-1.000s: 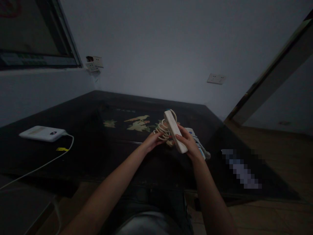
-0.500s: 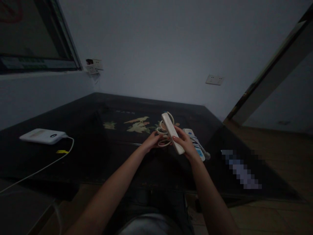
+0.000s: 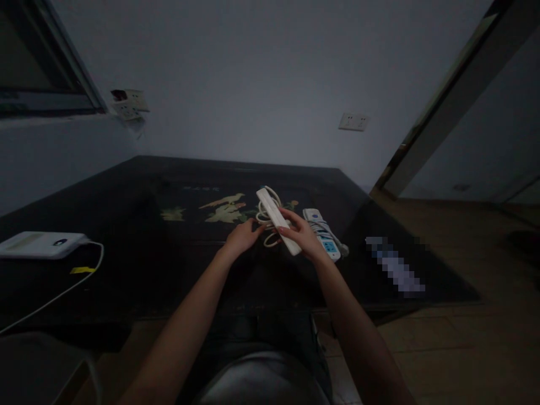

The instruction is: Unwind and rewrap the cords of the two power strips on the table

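Note:
A long white power strip is tilted above the dark table, its narrow edge facing up. My right hand is closed around its near part, thumb on the near side. Loops of its cream cord hang behind and to the left of the strip. My left hand has thumb and fingers closed at the left side of these loops, seemingly pinching the cord; the fingertips are partly hidden. Just right of my right hand lies a second power strip with blue sockets, its grey cord wrapped around it.
The black table bears a painted bird-and-flower pattern. At left lies a white device with a cable, near a yellow tag. A blurred-out item lies at right. Wall sockets sit behind.
The view has turned right, so the table and its items appear further left. Both hands stay at the power strip and its cord; the left fingers show less beneath the loops.

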Demonstrator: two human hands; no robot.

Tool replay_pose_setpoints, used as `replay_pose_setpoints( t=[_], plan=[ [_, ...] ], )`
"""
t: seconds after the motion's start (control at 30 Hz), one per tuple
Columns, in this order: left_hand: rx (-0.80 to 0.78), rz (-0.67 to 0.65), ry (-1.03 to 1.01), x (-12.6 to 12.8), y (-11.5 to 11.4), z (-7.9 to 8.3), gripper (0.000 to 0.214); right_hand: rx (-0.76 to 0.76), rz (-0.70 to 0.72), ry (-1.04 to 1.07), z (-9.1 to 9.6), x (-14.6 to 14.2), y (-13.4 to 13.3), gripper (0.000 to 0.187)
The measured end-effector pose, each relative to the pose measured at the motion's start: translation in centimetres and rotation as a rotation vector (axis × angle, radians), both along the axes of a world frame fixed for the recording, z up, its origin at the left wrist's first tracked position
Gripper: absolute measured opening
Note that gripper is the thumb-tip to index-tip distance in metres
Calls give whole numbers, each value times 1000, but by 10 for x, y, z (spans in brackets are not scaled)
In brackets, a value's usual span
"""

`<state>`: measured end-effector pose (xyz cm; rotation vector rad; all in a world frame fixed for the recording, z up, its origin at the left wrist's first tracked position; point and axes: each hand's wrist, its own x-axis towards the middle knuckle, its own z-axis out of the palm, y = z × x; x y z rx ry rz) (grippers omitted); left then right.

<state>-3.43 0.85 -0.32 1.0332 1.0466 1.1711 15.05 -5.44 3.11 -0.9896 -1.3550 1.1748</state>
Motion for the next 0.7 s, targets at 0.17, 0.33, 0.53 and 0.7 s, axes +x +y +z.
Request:
replay_pose_setpoints(
  t=[0.17, 0.33, 0.53, 0.7],
  plan=[
    [129, -88, 116, 4, -18, 30, 18, 7, -23, -68, 4, -11, -6, 61],
    [30, -372, -90, 5, -41, 40, 40, 167, -253, -216, -2, -39, -8, 51],
    [-83, -224, -158, -7, -37, 25, 38, 269, -157, -441, -2, -40, -3, 38],
    [-186, -275, -208, -22, -28, 20, 45, 121, -479, -941, 21, -6, 22, 36]
  ],
)
